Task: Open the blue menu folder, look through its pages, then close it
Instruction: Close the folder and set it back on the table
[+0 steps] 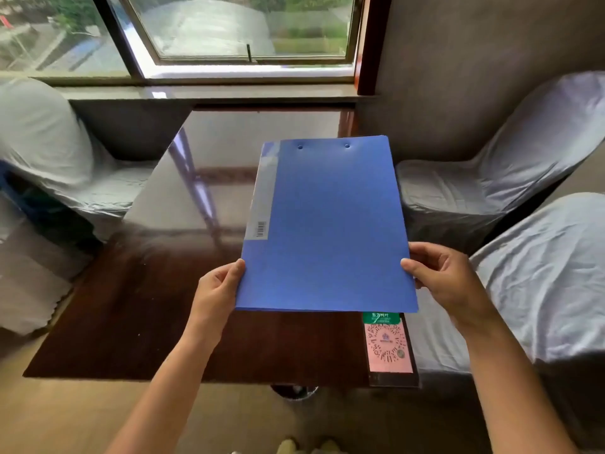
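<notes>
Centre frame, you clasp the closed blue menu folder [324, 224] with left hand [217, 290] and right hand [440, 273], long axis pointing away; spine left, so the right grip opens it.

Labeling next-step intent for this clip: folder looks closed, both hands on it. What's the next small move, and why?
Probably lift the right edge of the cover with the right hand while the left hand steadies the spine side. The blue folder is closed and held above the table; its label strip runs down the left edge, so it likely opens from the right, where the thumb already pinches the edge.
</notes>
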`<action>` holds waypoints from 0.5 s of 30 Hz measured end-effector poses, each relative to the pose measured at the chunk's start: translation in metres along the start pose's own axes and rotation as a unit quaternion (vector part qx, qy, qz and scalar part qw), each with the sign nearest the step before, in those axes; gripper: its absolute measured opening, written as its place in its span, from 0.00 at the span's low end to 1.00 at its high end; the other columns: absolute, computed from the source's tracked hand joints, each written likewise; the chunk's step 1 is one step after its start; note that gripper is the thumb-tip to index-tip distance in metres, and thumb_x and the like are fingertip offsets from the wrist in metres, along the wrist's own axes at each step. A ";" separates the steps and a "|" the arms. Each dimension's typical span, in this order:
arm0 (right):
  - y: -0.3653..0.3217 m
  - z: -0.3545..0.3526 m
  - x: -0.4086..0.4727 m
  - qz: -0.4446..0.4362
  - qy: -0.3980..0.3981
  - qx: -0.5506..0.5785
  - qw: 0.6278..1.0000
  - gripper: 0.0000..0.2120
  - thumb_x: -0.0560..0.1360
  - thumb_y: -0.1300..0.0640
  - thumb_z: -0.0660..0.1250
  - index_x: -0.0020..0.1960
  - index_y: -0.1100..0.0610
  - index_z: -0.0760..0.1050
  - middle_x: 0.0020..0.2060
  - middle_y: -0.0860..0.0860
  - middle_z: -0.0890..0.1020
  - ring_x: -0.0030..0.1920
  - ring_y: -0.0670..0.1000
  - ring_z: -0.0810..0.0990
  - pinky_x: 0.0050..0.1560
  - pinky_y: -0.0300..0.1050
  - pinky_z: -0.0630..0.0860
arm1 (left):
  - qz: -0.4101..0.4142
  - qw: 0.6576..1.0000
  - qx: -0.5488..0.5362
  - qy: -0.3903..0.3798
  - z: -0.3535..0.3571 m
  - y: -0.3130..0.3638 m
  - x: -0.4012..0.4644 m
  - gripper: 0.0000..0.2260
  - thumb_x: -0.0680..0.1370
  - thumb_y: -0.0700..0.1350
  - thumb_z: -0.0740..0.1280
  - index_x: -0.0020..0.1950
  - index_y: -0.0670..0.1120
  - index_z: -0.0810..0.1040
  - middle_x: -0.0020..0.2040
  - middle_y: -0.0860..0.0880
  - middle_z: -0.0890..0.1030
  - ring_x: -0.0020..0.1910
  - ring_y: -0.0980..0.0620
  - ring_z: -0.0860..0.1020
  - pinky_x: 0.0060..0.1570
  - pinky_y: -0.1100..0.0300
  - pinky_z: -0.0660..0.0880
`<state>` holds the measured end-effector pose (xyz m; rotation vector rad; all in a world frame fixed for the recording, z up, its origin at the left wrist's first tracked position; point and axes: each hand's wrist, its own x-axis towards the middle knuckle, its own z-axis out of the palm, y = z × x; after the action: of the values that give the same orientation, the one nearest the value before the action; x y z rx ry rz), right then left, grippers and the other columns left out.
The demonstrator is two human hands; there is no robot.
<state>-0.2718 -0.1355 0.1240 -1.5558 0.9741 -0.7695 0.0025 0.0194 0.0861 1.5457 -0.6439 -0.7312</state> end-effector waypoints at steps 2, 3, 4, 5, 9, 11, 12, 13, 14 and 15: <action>0.023 0.010 -0.001 0.020 0.015 -0.058 0.998 0.08 0.75 0.60 0.66 0.52 0.52 0.78 0.46 0.43 0.84 0.43 0.43 0.84 0.33 0.33 0.78 | -0.001 0.995 0.095 -0.012 -0.001 -0.023 -0.001 0.14 0.80 0.46 0.60 0.39 0.52 0.81 0.37 0.53 0.83 0.36 0.53 0.79 0.35 0.58 0.72; 0.036 0.017 -0.002 0.033 0.022 -0.091 0.995 0.08 0.75 0.60 0.66 0.52 0.51 0.78 0.46 0.45 0.84 0.44 0.45 0.83 0.35 0.35 0.79 | 0.000 0.989 0.145 -0.017 -0.002 -0.037 -0.002 0.14 0.80 0.45 0.59 0.39 0.52 0.80 0.37 0.51 0.82 0.36 0.52 0.77 0.34 0.58 0.70; 0.050 0.024 -0.004 0.045 0.028 -0.124 0.991 0.08 0.75 0.60 0.66 0.52 0.52 0.78 0.47 0.47 0.83 0.45 0.47 0.83 0.37 0.39 0.80 | -0.002 0.981 0.191 -0.019 -0.002 -0.051 -0.004 0.14 0.81 0.43 0.58 0.40 0.49 0.78 0.38 0.49 0.80 0.36 0.51 0.75 0.34 0.58 0.68; 0.064 0.032 -0.005 0.056 0.032 -0.158 0.985 0.08 0.75 0.60 0.66 0.53 0.54 0.78 0.47 0.50 0.83 0.46 0.48 0.81 0.38 0.41 0.79 | -0.007 0.974 0.228 -0.019 -0.003 -0.066 -0.006 0.13 0.81 0.43 0.57 0.41 0.45 0.77 0.38 0.47 0.79 0.36 0.49 0.74 0.33 0.58 0.66; 0.115 0.062 -0.011 0.110 0.042 -0.286 0.951 0.10 0.74 0.60 0.65 0.54 0.56 0.78 0.49 0.54 0.83 0.48 0.54 0.78 0.50 0.51 0.75 | -0.049 0.952 0.302 -0.024 -0.009 -0.119 -0.020 0.14 0.82 0.43 0.54 0.41 0.38 0.72 0.37 0.42 0.75 0.35 0.47 0.70 0.32 0.56 0.64; 0.135 0.075 -0.015 0.115 0.048 -0.346 0.930 0.09 0.75 0.60 0.64 0.54 0.56 0.79 0.47 0.55 0.83 0.49 0.56 0.76 0.56 0.53 0.69 | -0.058 0.939 0.338 -0.025 -0.011 -0.139 -0.025 0.14 0.82 0.43 0.53 0.39 0.39 0.70 0.35 0.43 0.74 0.34 0.45 0.70 0.32 0.54 0.64; 0.143 0.081 -0.017 0.111 0.052 -0.369 0.921 0.08 0.75 0.60 0.64 0.53 0.57 0.78 0.46 0.56 0.83 0.49 0.56 0.76 0.56 0.53 0.67 | -0.060 0.932 0.356 -0.028 -0.012 -0.147 -0.026 0.14 0.81 0.43 0.53 0.37 0.41 0.69 0.34 0.44 0.74 0.33 0.45 0.70 0.32 0.54 0.64; 0.150 0.086 -0.018 0.109 0.054 -0.388 0.914 0.08 0.75 0.60 0.63 0.52 0.58 0.78 0.46 0.56 0.82 0.48 0.57 0.75 0.55 0.52 0.65 | -0.059 0.925 0.374 -0.030 -0.012 -0.154 -0.027 0.14 0.81 0.42 0.53 0.36 0.43 0.67 0.33 0.47 0.73 0.33 0.46 0.70 0.31 0.56 0.64; 0.156 0.091 -0.019 0.109 0.054 -0.408 0.905 0.07 0.75 0.61 0.62 0.51 0.58 0.78 0.45 0.57 0.82 0.48 0.57 0.75 0.54 0.52 0.65 | -0.056 0.918 0.392 -0.034 -0.013 -0.159 -0.026 0.14 0.81 0.43 0.53 0.35 0.44 0.66 0.33 0.48 0.72 0.33 0.47 0.70 0.31 0.57 0.63; 0.162 0.094 -0.019 0.109 0.053 -0.429 0.895 0.07 0.76 0.61 0.62 0.51 0.59 0.77 0.45 0.57 0.82 0.49 0.58 0.74 0.54 0.52 0.64 | -0.053 0.911 0.408 -0.038 -0.013 -0.163 -0.026 0.14 0.81 0.43 0.53 0.36 0.44 0.67 0.33 0.47 0.72 0.33 0.46 0.70 0.31 0.56 0.63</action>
<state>-0.2282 -0.0874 -0.0532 -2.0980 1.6801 -0.2469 -0.0064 0.0630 -0.0736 2.3394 -1.0069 -0.6323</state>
